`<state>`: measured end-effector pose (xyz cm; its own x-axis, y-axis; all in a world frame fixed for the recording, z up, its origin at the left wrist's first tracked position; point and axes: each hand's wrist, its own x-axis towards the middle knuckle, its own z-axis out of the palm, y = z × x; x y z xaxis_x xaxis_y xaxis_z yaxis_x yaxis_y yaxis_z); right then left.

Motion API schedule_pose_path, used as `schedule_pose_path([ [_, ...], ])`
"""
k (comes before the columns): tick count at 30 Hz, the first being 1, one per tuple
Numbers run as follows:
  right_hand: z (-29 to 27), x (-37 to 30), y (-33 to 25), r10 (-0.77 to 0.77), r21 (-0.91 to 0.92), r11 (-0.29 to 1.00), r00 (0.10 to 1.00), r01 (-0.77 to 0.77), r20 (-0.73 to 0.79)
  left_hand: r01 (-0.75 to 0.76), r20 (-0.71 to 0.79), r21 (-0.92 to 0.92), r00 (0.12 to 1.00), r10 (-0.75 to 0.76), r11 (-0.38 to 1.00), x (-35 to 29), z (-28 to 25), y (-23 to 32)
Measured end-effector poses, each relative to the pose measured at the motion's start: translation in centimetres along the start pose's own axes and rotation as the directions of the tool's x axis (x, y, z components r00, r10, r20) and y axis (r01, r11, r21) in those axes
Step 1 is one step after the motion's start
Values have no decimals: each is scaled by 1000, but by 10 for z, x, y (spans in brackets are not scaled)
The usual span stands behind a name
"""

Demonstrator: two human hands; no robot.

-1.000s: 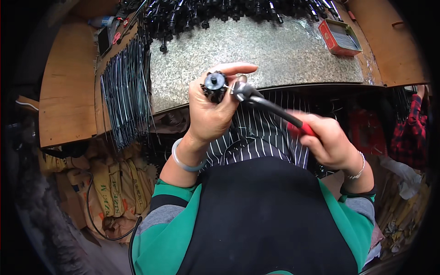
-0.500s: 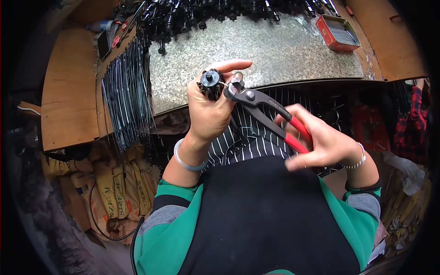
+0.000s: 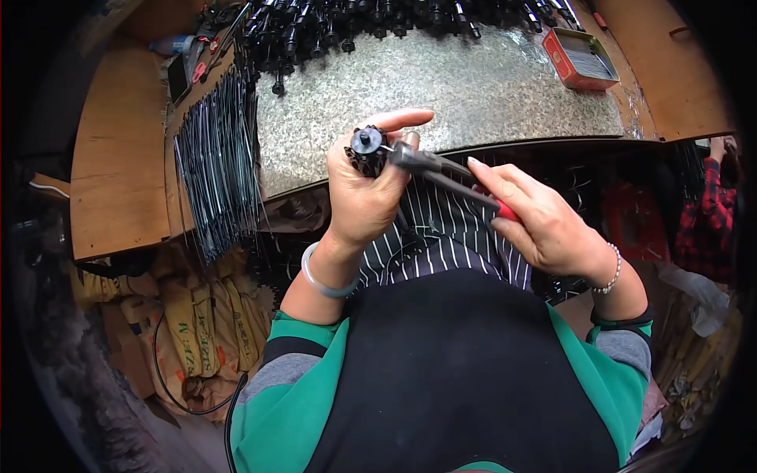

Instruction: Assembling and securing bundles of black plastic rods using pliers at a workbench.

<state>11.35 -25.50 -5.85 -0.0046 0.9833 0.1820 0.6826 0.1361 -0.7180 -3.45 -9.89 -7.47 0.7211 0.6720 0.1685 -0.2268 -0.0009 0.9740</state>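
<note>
Upright in my left hand (image 3: 360, 203) is a black cylindrical part (image 3: 367, 142) with a bumpy side, a pale grey disc on its end and a small dark stub at the centre. My fingers wrap round it, and the forefinger sticks out to the right. In my right hand (image 3: 546, 222) are the red-gripped handles of black end-cutting pincers (image 3: 445, 171), squeezed close together. The blurred pincer head is beside my left thumb, at a short thin wire on the part's right side. Whether the jaws bite that wire is too smeared to see.
Black rod-like parts (image 3: 347, 24) heap along the back of the speckled tabletop (image 3: 473, 94). A bundle of long thin dark rods (image 3: 221, 158) overhangs its left edge. A red tin (image 3: 582, 59) of thin pieces stands back right. Another person's plaid sleeve (image 3: 710, 213) shows far right.
My right hand has closed the pincers' handles, which were spread apart, and the pincers have turned slightly. My left hand and the black part have shifted a little to the right.
</note>
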Motion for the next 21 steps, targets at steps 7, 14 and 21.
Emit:
schedule_pose_path([
  [7,-6,0,3,113,-34,993,991,-111,76,-36,18,-42,999,37,998,1,-1,-6],
  [14,-38,2,-9,257,-247,944,958,-219,130,-146,73,154,988,136,977,5,-2,-1],
  [21,-27,13,36,198,-195,955,971,-222,-132,-53,64,-418,994,88,907,23,-22,20],
])
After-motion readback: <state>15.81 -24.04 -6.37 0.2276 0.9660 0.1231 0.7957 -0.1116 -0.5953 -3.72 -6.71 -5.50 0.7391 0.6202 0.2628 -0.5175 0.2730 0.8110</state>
